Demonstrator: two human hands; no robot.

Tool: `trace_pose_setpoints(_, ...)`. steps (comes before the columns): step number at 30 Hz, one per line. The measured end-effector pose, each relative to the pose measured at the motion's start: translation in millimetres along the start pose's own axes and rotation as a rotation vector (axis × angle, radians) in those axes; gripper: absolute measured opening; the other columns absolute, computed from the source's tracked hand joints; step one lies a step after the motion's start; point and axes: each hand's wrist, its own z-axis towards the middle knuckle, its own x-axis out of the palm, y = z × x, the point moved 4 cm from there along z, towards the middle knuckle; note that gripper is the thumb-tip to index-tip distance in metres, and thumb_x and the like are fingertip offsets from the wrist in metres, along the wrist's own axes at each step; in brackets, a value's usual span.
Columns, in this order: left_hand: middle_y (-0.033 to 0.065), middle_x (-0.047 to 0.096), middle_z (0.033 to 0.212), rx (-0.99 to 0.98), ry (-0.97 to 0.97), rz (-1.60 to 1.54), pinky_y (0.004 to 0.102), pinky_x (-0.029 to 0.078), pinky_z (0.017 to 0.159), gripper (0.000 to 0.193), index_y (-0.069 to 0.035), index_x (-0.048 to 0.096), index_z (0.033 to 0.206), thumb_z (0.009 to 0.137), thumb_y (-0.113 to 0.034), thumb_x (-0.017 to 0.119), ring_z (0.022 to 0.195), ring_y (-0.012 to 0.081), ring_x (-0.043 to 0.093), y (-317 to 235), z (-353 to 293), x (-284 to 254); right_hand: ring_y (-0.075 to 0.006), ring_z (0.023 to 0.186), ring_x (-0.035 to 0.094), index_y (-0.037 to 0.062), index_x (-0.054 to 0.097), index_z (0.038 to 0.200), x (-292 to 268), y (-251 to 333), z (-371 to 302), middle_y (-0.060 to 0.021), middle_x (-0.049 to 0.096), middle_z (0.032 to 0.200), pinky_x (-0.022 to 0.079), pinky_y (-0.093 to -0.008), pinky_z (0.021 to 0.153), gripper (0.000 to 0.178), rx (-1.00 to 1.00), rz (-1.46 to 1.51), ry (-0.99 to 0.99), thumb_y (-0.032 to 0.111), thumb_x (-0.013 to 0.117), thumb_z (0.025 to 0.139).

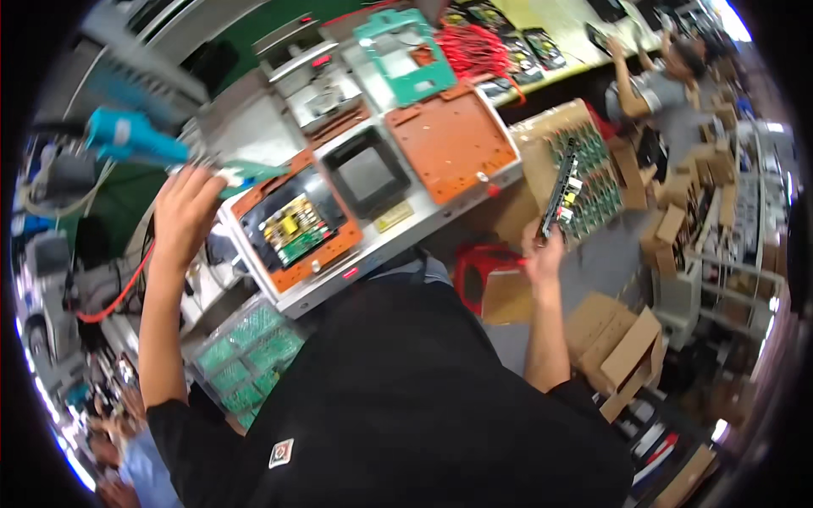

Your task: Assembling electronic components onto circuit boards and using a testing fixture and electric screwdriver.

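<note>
at left, near a turquoise tool (135, 135), left hand (185, 207) with fingers curled beside a green piece (261, 172); cannot tell whether gripping it. just right of that hand, already lying in an orange fixture (345, 233), a populated board (292, 229): one placement seemingly done. farther right, gripped in the right hand (544, 252), a dark strip-shaped board (559, 190), raised by a carton of green boards (600, 196), well apart from the fixture, apparently not yet placed.

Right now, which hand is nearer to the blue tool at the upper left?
Left. The left hand is just below and right of the blue tool; the right hand is far across, holding a dark strip by the green circuit boards.
</note>
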Motion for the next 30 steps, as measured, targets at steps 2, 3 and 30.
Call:
trace_pose_setpoints(2,0.0066,0.055,0.084,0.013,0.044,-0.015,0.0371,0.045,0.07,0.026,-0.008,0.059,0.089,0.065,-0.005,0.067,0.082,0.0262,0.057,7.5,-6.6,-7.3,-0.0151,0.08,0.053,0.0109,0.051,0.111,21.6,-29.4,-25.3,-0.003,0.052,0.079,0.033,-0.0239,0.045,0.024,-0.004,0.182,0.271,0.031,0.043,0.101)
trace_pose_setpoints(3,0.0068,0.055,0.084,0.027,0.045,-0.021,0.0374,0.046,0.07,0.027,-0.008,0.059,0.089,0.064,-0.004,0.068,0.082,0.0265,0.058,16.5,-8.5,-3.2,-0.0184,0.085,0.052,0.0105,0.05,0.114,32.9,-60.3,-21.4,-0.0033,0.051,0.081,0.034,-0.0241,0.045,0.026,0.029,0.329,0.152,0.033,0.046,0.101)
trace_pose_setpoints(30,0.0066,0.06,0.084,-1.004,-0.739,-0.595,0.0301,0.045,0.069,0.009,-0.005,0.06,0.087,0.083,-0.002,0.068,0.074,0.015,0.054,-45.9,-84.2,59.4,-0.0093,0.058,0.052,0.0142,0.051,0.121,21.5,10.7,40.6,0.0009,0.055,0.078,0.036,-0.0224,0.042,0.029,-0.161,-0.344,0.349,0.032,0.052,0.098)
